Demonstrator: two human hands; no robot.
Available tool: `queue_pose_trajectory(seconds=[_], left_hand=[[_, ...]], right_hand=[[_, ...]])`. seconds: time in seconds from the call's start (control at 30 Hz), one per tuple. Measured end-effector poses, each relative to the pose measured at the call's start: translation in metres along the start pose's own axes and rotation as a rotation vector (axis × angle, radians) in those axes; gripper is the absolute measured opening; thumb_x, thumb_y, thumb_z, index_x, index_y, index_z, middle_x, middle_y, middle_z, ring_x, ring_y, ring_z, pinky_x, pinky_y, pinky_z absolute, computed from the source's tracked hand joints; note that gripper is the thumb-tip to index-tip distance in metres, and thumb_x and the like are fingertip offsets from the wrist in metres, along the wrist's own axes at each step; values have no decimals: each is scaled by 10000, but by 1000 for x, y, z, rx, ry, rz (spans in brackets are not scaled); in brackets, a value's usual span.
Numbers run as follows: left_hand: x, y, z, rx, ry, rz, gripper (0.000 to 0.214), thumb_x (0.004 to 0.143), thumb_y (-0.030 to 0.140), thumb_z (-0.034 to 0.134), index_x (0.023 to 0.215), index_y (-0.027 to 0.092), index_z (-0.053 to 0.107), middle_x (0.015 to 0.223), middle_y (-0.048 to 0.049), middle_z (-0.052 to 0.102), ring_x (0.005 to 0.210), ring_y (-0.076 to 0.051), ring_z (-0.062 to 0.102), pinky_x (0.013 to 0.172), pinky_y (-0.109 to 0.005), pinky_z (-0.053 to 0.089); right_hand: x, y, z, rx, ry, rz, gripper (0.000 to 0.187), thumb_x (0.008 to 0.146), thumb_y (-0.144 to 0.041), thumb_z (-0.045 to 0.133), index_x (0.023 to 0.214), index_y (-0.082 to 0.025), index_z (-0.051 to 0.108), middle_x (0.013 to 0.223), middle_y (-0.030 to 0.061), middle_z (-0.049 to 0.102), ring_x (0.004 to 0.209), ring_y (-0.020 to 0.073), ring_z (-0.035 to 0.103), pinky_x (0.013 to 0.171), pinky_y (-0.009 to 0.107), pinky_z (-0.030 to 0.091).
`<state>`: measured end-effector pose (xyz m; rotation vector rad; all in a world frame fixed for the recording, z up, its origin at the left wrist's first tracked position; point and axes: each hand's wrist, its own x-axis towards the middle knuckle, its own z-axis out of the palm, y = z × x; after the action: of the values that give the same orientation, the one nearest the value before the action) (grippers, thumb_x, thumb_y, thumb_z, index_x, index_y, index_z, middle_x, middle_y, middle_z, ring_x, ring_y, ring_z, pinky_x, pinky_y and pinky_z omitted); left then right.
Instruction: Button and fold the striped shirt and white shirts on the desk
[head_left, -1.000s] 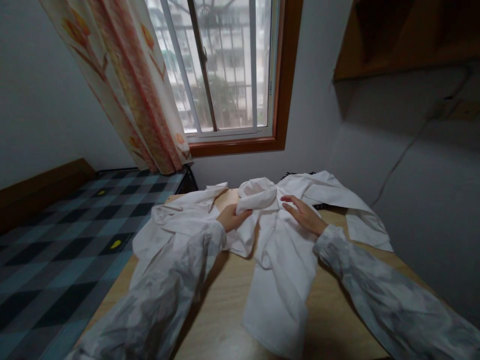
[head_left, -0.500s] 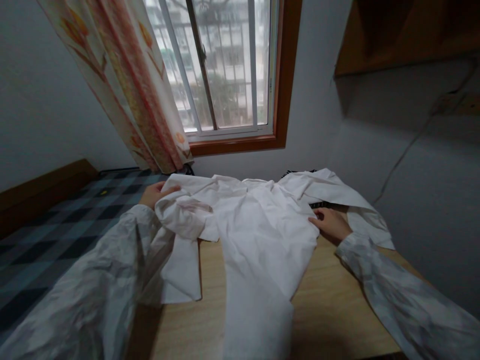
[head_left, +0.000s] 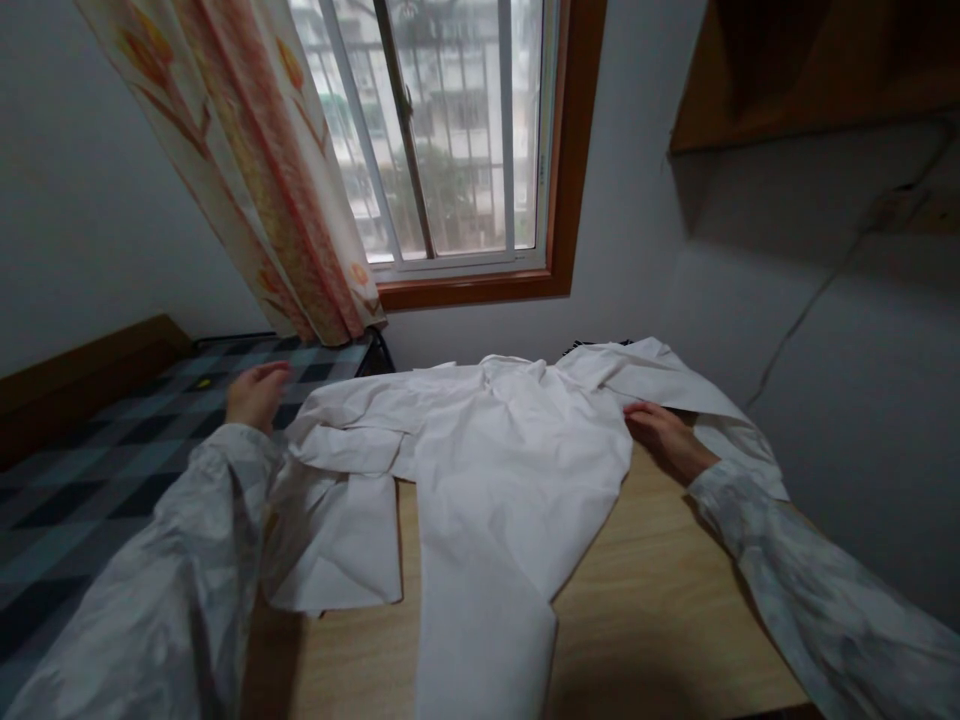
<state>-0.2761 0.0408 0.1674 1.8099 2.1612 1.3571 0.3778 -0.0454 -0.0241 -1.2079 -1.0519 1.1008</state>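
Observation:
A white shirt (head_left: 495, 450) lies spread over a light wooden table (head_left: 660, 590), its sleeves reaching left and right and its lower part hanging toward me. My left hand (head_left: 256, 393) hovers off the shirt's left edge, over the bed, with fingers loosely curled and holding nothing. Resting on the right side of the shirt near the sleeve, my right hand (head_left: 664, 435) lies with its fingers flat against the cloth. Both my arms wear pale patterned sleeves.
A bed with a dark checked cover (head_left: 90, 470) stands to the left of the table. Behind are a barred window (head_left: 442, 130) with a wooden frame and a floral curtain (head_left: 255, 160). A wooden shelf (head_left: 810, 70) hangs on the right wall.
The bunched shirt has been spread flat across the table. My left hand pulled the left sleeve outward, then let go and moved further left. My right hand slid to the shirt's right side.

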Motion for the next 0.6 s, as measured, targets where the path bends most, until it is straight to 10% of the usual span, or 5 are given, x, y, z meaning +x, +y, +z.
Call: queue_pose_trajectory(seconds=[0.13, 0.3, 0.43, 0.6], left_hand=[[-35, 42, 4, -96, 127, 90, 375, 994, 515, 575, 1101, 169, 670, 1073, -49, 738, 971, -210, 662, 926, -390, 556], [-123, 86, 48, 302, -514, 351, 507, 912, 751, 611, 928, 259, 731, 867, -23, 773, 816, -223, 712, 753, -324, 492], [-158, 76, 93, 463, -633, 263, 560, 836, 792, 691, 933, 241, 704, 882, -54, 778, 808, -259, 724, 707, -323, 444], [-153, 50, 121, 314, -790, 303, 159, 899, 392, 715, 908, 235, 729, 912, -29, 775, 846, -208, 701, 728, -293, 446]], right_hand=[[3, 2, 2, 16, -68, -8, 514, 725, -405, 954, 1141, -273, 682, 1114, 36, 794, 1011, 220, 756, 937, 337, 600], [2, 3, 10, -21, -181, 88, 685, 711, -398, 995, 1270, -256, 626, 1127, 83, 816, 953, 260, 783, 855, 385, 634], [7, 2, 8, -25, -136, 59, 591, 727, -436, 981, 1179, -237, 656, 1057, 75, 824, 865, 239, 782, 773, 348, 634], [8, -15, 3, 3, -137, 54, 492, 755, -450, 954, 1099, -237, 673, 961, 44, 815, 758, 195, 758, 691, 298, 616]])
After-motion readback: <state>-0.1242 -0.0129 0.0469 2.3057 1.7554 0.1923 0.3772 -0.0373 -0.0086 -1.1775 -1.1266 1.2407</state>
